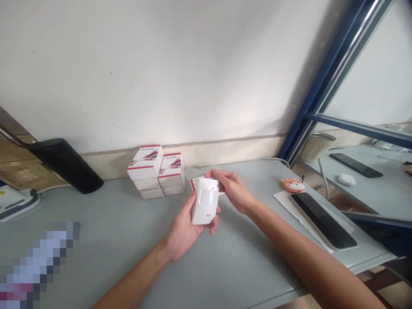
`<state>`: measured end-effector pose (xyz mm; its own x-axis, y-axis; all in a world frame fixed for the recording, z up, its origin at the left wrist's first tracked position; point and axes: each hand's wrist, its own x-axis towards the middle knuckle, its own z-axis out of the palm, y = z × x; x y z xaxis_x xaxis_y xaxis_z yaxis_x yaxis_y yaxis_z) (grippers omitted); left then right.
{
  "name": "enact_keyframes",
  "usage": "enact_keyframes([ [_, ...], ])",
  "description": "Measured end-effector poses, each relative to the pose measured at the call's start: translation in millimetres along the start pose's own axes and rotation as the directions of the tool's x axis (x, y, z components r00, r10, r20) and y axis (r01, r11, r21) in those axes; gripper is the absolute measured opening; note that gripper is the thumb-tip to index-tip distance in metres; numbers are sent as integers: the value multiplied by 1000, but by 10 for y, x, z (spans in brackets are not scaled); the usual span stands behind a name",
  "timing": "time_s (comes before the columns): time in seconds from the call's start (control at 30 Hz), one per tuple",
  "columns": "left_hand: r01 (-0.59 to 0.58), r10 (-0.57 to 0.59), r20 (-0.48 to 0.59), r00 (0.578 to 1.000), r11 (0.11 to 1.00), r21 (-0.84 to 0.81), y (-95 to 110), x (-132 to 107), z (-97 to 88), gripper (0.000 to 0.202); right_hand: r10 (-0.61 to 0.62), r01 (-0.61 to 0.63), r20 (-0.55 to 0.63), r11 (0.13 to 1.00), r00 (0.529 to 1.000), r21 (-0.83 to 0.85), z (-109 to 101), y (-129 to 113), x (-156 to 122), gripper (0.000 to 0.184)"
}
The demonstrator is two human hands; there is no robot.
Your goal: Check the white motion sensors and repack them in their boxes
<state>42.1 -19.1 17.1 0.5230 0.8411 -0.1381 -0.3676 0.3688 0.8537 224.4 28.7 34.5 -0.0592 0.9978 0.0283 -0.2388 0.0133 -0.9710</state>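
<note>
Left fingers point(214, 222) wrapped round the white device point(207, 201), right fingers point(215, 173) at its far end, and beyond, leftward, boxes point(157, 169) stacked on the grey counter point(206, 270)!

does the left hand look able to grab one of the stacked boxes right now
Probably not: the left hand is holding the white device, so it would likely need freeing first. The way itself looks open, with nothing visible standing between that hand and the stacked boxes.
</note>
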Motion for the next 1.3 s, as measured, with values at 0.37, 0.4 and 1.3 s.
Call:
enact_keyframes([
  [0.37, 94, -115, 51, 992, 947, 308, -54, -25, 115, 64, -140, 170, -260, 981, 955, 96, -692, -165, 408, 43],
  [0.4, 97, -113, 35, 993, 947, 305, -52, -12, 114, 63, -135, 169, -265, 979, 955, 110, -737, -156, 437, 42],
  [1.3, 309, -321, 129, 938, 946, 102, -5, 70, -179, 53, -115, 310, -463, 875, 879, 371, -1464, -155, 626, 40],
])
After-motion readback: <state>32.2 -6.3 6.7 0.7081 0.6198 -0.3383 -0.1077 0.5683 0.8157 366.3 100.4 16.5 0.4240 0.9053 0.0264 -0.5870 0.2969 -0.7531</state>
